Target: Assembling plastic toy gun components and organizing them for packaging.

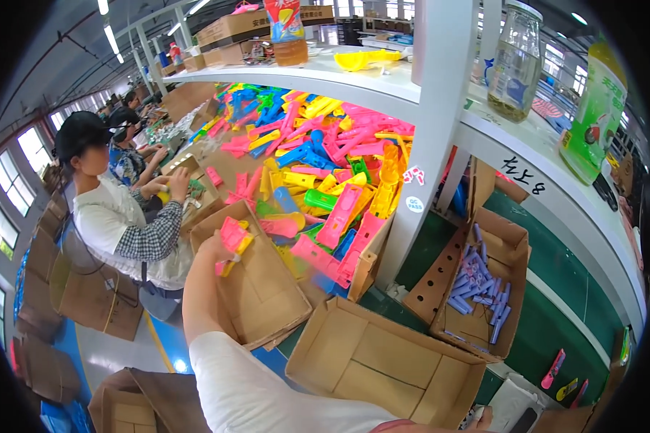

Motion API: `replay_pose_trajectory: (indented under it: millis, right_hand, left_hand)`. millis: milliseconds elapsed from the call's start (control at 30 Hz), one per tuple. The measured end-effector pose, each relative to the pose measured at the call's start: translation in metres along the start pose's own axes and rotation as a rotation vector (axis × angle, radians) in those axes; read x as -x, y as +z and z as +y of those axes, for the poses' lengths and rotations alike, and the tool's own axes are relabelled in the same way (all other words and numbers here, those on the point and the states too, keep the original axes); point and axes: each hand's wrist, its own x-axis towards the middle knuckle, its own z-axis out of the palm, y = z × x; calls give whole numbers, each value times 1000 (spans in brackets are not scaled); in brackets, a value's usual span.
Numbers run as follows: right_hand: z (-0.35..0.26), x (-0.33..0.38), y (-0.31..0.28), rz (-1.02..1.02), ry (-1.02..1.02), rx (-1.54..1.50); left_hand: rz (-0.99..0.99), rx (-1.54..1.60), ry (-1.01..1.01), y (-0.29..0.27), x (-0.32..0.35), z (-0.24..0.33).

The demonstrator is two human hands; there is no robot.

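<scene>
My left hand is closed around a few pink and yellow plastic parts, above the near left corner of a shallow cardboard box. Beyond that box lies a big heap of moulded plastic parts in pink, yellow, blue, green and orange. A second cardboard box stands directly before me with only its bare bottom showing. At the lower edge, just right of this box, a small part of my right hand shows; its fingers are mostly cut off, so what it holds is hidden.
A cardboard box with purple tube-like parts stands to the right on a green surface. A white shelf post rises beside the heap. Bottles and a glass jar stand on the shelf. A co-worker sits at the left.
</scene>
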Motion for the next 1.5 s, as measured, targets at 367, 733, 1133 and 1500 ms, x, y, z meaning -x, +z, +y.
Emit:
replay_pose_trajectory:
  millis: [367, 733, 1133, 1500]
  right_hand:
    - [-24, 6, 10, 146, -68, -87]
    - [-28, 12, -4, 18, -3, -278]
    - [-85, -15, -18, 95, -10, -487]
    - [-84, -9, -25, 165, 34, -624]
  left_hand:
    - [-46, 146, 109, 30, 93, 57]
    - [124, 859, 170, 18, 153, 60]
    - [-366, 1200, 490, 12, 359, 141]
    - [-307, 145, 1155, 141, 383, 290]
